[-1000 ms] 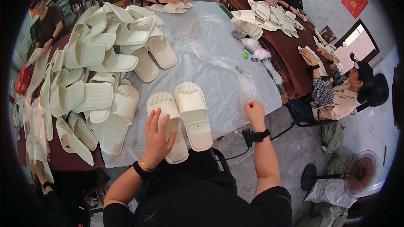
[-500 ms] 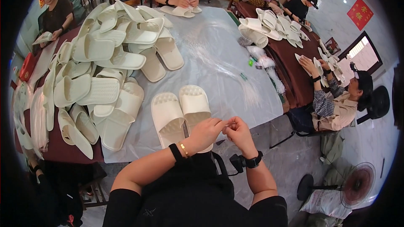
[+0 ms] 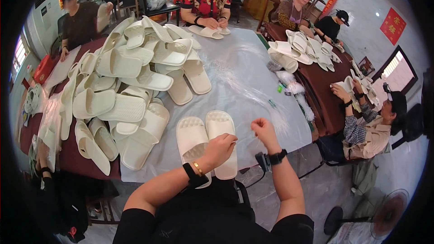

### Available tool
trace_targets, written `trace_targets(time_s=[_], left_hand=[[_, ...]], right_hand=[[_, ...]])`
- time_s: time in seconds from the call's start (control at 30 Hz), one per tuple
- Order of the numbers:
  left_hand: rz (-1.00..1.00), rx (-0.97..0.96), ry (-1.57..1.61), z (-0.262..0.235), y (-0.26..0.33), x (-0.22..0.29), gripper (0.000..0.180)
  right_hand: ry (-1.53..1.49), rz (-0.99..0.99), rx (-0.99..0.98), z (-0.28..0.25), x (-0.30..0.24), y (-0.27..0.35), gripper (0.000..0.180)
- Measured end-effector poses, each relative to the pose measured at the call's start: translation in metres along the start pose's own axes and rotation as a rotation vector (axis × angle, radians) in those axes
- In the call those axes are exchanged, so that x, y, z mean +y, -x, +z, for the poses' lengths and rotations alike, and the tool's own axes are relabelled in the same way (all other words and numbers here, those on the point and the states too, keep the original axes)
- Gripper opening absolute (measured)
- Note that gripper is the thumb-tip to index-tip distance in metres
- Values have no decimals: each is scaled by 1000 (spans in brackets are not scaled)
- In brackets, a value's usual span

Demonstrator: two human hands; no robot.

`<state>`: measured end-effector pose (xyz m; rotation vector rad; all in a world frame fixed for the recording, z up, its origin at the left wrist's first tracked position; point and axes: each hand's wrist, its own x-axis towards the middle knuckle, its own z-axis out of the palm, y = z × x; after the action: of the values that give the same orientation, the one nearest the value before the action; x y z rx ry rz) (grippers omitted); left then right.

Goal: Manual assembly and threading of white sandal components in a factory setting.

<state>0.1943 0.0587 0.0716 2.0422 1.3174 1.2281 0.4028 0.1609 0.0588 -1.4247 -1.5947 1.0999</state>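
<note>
A pair of cream slide slippers stands at the table's near edge: the left slipper [image 3: 191,129] and the right slipper [image 3: 221,121]. My left hand [image 3: 219,152] is over the right slipper, its fingers pinched together; whatever they hold is too small to make out. Apart from it, my right hand [image 3: 265,132] is raised over the sheet to the right of the pair. Its fingers are curled in a pinch too, and anything between them cannot be made out. Thin clear plastic strands [image 3: 244,85] lie loosely on the sheet beyond my hands.
A big heap of cream slippers [image 3: 129,74] covers the table's left side. A clear plastic sheet [image 3: 253,156] lies under the pair. Small bundled packs [image 3: 291,83] sit at its right edge. Co-workers sit around, one at the far side [image 3: 205,0], another at right [image 3: 368,119].
My hands, together before, have come apart; the left one is lower over the right slipper, the right one slightly higher. The view has shifted, and the person at far left has moved.
</note>
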Motion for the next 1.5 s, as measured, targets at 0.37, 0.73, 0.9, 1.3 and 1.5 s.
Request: trace_targets(time_s=[0.37,0.73,0.9,1.3,1.5], left_hand=[[-14,-41,-4,-7,7,-2,11],[4,-98,-26,-4,10,-2,11],[-30,-129,-1,2,9,1,12],[-584,-274,482,31,-41,7,34],[-771,-324,498,46,-67,-4,33]], right_hand=[[918,221,314,-31,21,-56,26],[899,287,341,-31,32,-49,23],[840,285,227,-42,41,-53,24],[-75,416,-80,-15,-8,-28,16],[-243,436,-227,5,-8,-21,12]])
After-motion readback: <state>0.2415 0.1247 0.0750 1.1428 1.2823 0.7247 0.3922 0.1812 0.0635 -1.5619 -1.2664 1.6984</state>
